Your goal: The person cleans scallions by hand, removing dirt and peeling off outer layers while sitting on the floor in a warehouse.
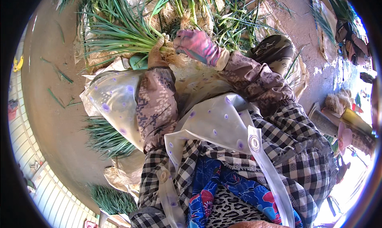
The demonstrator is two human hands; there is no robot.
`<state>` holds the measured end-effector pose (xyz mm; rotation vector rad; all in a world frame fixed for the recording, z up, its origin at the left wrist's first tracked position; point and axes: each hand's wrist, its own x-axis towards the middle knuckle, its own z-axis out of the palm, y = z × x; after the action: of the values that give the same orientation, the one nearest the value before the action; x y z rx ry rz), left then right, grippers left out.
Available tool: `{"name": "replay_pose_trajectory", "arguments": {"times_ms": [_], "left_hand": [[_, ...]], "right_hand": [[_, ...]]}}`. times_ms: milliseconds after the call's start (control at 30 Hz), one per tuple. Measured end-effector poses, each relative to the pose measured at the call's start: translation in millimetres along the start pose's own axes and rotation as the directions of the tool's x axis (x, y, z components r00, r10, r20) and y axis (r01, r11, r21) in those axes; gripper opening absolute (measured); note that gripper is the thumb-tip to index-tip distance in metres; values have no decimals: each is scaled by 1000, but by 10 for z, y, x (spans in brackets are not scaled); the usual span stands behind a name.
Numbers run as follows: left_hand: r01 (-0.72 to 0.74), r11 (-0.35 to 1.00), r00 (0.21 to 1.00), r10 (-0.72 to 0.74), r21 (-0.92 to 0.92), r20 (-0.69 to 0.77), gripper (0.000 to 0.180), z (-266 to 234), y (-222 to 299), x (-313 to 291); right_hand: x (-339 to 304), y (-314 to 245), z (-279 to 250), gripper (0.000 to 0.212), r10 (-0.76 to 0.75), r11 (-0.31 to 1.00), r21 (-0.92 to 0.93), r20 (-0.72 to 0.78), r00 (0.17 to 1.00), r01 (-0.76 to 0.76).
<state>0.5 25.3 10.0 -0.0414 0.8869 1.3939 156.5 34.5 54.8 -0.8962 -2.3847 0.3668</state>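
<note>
My left hand (157, 56) is closed around a bunch of scallions (129, 40). Their long green leaves fan out to the left, and the pale, stringy roots (172, 57) hang on the right side of the hand. My right hand (197, 46), in a pink and grey patterned glove, is curled closed right beside the root end. What its fingers grip is hidden by the glove. Beyond both hands, more scallions (189, 9) lie with their roots toward me. Under my forearms a clear plastic apron with purple spots (211, 124) is spread over my lap.
A loose heap of green leaves (242, 23) lies at the far right on pale sacking. To my left, bundled scallions (109, 137) rest on the brown floor (55, 120), with another bundle (111, 199) nearer. My camouflage-covered knee (274, 53) is right of the work. Another person (352, 45) is at far right.
</note>
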Motion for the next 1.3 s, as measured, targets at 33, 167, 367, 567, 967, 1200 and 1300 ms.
{"name": "replay_pose_trajectory", "arguments": {"times_ms": [33,167,367,567,967,1200,1300], "left_hand": [[-44,999,999,44,-17,-31,27,-93,94,-40],[-208,947,972,227,244,-54,23,-255,117,43],[15,998,995,-9,61,-101,24,-230,272,165],[123,982,991,-129,145,31,28,-285,345,99],[196,980,885,-195,41,424,37,-383,339,-244],[-47,986,982,16,160,190,37,-35,555,-439],[-144,977,963,102,156,250,37,183,860,-477]], "right_hand": [[75,-134,6,23,5,995,97,16,1000,-6],[21,-610,-296,16,398,738,458,296,868,-495],[-604,0,-776,14,96,886,427,211,973,-181],[-723,-21,-310,31,369,695,385,534,761,-607],[-36,138,379,24,139,972,133,342,929,-194],[-307,1189,633,34,586,811,79,-119,802,-580],[-522,1610,928,54,640,766,58,-168,750,-640]]}}
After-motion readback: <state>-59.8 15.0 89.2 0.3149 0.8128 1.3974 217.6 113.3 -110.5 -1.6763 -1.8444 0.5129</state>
